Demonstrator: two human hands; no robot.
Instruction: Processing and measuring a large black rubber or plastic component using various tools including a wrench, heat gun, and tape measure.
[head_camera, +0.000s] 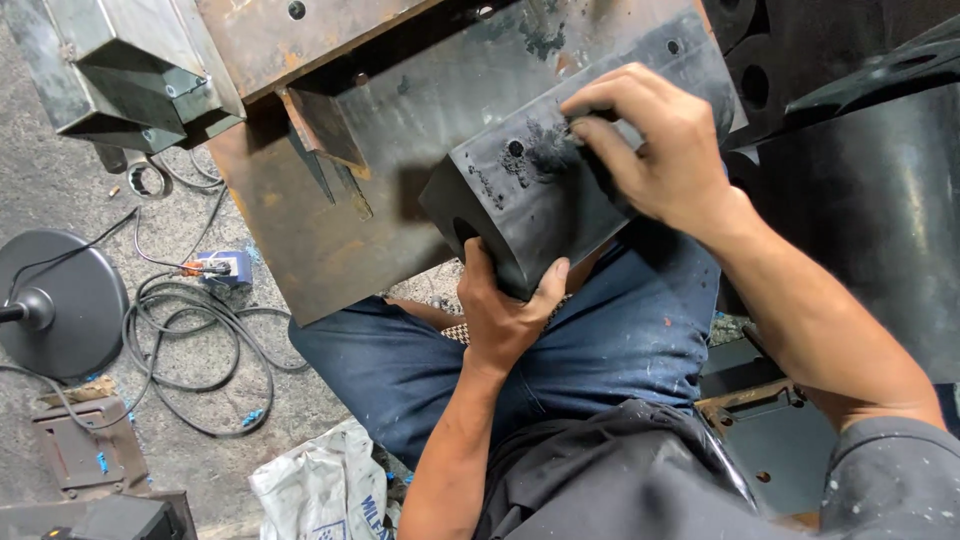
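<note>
Left hand (503, 312) supports the near end of a black rectangular rubber block (580, 160) from below, its grip wrapped around the lower corner, thumb up the side. The block rests tilted over the person's lap, above blue denim trousers (600, 340). Right hand (655, 140) lies on the block's top face, fingers curled and pressed together on a small dark object too hidden to identify. A rusty steel plate (300, 230) stands just behind. Coiled grey cable (190, 340) lies on the floor.
</note>
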